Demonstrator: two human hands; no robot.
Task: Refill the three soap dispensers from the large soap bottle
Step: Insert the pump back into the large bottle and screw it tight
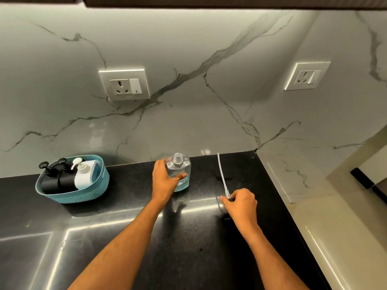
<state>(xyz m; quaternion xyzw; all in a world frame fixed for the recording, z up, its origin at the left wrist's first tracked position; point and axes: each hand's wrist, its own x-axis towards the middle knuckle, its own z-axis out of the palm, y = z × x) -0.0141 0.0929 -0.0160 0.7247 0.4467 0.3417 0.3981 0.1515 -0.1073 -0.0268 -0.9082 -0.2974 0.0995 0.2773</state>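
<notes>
- left hand is wrapped around a clear dispenser standing upright on the black worktop; thumb on the near face, fingers round the far-left side; its cap is off, neck open, and there's a shallow layer of bluish liquid in the bottom
- right hand is closed on a pump head, mostly hidden in the fist; the clear dip tube sticks out past the fingers toward the wall, angled over the worktop; this hand sits to the right of the dispenser and nearer the camera, apart from it
- well off to the left of the left hand there's a teal basket on the worktop; inside it two black dispensers with black pumps and a white bottle with a white pump, all leaning back; can't tell how full they are
</notes>
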